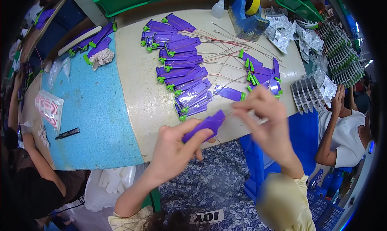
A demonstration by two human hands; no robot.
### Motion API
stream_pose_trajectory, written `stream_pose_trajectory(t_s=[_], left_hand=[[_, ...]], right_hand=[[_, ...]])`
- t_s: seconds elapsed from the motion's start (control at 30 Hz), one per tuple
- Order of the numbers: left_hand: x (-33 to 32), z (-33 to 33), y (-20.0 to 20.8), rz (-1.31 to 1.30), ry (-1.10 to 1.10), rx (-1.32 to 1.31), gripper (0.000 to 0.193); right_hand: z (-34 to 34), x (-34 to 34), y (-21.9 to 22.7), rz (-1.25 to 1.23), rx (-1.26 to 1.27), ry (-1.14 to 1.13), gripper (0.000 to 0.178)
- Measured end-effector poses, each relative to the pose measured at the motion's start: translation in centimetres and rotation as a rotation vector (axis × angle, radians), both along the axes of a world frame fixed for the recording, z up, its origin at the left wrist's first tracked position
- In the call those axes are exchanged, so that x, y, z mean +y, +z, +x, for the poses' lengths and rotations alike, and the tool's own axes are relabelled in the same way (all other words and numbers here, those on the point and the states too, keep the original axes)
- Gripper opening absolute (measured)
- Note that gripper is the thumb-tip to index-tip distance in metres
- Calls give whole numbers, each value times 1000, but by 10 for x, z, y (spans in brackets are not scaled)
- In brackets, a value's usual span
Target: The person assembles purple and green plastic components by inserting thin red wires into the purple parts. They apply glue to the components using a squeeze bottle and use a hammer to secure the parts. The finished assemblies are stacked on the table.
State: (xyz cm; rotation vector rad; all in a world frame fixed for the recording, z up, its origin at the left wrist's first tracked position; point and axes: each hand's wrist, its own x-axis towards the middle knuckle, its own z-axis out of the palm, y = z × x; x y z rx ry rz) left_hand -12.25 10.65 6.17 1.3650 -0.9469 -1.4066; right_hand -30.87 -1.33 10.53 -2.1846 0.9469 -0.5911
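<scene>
My left hand (177, 148) is closed around a flat purple plastic part (204, 126), held in front of my body over the table's near edge. Just to its right, my right hand (264, 118) pinches with thumb and forefinger; a thin reddish wire (229, 114) appears to run from the part's end to these fingertips. Some whitish material shows under the right fingers, too blurred to name. Beyond my hands lies a column of purple parts with green ends (181, 61), their wires trailing right. More purple and green parts (262, 73) are piled to the right.
A tape dispenser (248, 21) and a white squeeze bottle (218, 9) stand at the back. Silvery metal parts (314, 90) lie at right. On the blue mat (92, 118) are a black cutter (67, 133) and a crumpled cloth (102, 58). Co-workers sit at both sides.
</scene>
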Motion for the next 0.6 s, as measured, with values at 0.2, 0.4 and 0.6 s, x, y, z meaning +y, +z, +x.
stream_pose_trajectory(t_s=[0.2, 0.4, 0.6], left_hand=[[1, 8, -2, 280, -13, 414, 33], [17, 1, -16, 340, 99, 266, 30], [34, -9, -7, 142, -71, -222, 18]], right_hand=[[-6, 3, -1, 9, -29, 110, 9], [-10, -22, -17, -220, 48, 139, 13], [-27, -14, -64, -202, 278, -24, 19]])
